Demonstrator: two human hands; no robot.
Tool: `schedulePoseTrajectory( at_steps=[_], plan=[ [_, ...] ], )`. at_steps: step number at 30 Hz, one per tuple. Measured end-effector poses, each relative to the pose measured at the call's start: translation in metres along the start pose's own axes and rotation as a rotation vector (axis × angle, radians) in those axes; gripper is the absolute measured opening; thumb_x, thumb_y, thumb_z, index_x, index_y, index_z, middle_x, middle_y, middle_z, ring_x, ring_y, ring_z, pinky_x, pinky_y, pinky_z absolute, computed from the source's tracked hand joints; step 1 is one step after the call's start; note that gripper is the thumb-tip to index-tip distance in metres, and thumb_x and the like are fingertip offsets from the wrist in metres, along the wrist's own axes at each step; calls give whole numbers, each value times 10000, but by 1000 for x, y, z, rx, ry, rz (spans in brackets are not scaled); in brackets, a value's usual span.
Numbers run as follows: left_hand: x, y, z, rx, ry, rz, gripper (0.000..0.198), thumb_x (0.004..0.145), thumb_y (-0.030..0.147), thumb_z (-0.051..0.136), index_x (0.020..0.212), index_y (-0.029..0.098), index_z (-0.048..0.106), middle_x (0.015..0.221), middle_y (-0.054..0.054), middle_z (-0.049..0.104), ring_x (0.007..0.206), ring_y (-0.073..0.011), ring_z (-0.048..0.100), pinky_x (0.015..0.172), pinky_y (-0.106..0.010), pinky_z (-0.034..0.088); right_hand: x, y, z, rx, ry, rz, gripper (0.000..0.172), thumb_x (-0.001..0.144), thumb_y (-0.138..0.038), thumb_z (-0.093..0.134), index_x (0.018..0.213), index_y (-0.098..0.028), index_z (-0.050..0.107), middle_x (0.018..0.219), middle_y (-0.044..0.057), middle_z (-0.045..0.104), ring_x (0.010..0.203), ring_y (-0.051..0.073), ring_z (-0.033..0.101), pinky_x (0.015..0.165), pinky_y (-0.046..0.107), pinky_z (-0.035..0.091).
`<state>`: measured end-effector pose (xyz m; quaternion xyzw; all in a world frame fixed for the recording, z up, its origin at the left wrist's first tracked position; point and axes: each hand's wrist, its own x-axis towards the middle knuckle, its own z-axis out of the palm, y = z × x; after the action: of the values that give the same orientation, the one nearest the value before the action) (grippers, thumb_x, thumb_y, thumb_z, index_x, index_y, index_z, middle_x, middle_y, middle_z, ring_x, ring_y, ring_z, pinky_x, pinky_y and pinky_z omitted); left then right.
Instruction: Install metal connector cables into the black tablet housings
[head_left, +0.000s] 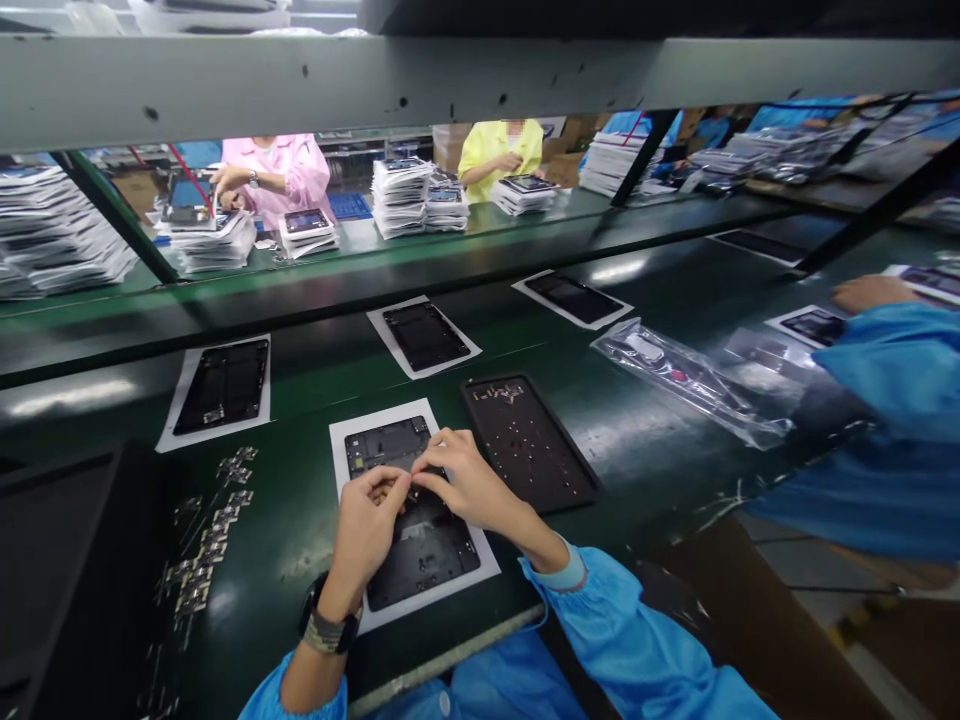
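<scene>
A black tablet housing [427, 555] lies on a white sheet [480, 560] directly in front of me. Over its middle, my left hand [373, 515] and my right hand [469, 480] meet with their fingertips pinched close together. Whatever sits between the fingertips is too small to make out. To the right of the housing rests a black tray [540, 450] with many tiny pale pieces scattered in it and a cluster of small metal parts at its far end. Small metal parts with thin wires [214, 545] lie in a heap to the left.
More black housings on white sheets [225, 385] stand along the green bench [315, 400]. A clear plastic bag [690, 380] lies at right, near a co-worker's blue sleeve [900, 370]. A dark box [75, 570] fills the left. Paper-layered stacks [401, 195] stand beyond, by other workers.
</scene>
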<state>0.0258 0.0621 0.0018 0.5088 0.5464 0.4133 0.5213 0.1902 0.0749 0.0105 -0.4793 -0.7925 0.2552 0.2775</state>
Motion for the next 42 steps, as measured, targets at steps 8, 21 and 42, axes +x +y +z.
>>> schedulePoseTrajectory(
  at_steps=[8,21,42],
  plan=[
    [2,-1,-13,-5,100,56,272,738,348,677,931,156,688,708,-28,667,639,-160,634,602,-248,481,8,3,5,153,37,25,108,885,-191,586,797,-204,647,644,-23,686,694,153,608,926,412,316],
    [13,-9,-19,-148,44,-57,264,667,316,753,836,123,688,646,-35,668,612,-145,625,596,-235,484,16,15,17,604,-85,138,107,779,-221,624,706,-161,674,660,8,679,646,142,607,650,246,475],
    [19,-14,-34,-22,-125,-102,205,698,281,712,824,119,711,650,-43,680,580,-138,617,594,-231,481,15,25,21,815,-370,300,303,753,-433,708,749,-131,700,655,46,713,665,170,663,709,292,509]
  ],
)
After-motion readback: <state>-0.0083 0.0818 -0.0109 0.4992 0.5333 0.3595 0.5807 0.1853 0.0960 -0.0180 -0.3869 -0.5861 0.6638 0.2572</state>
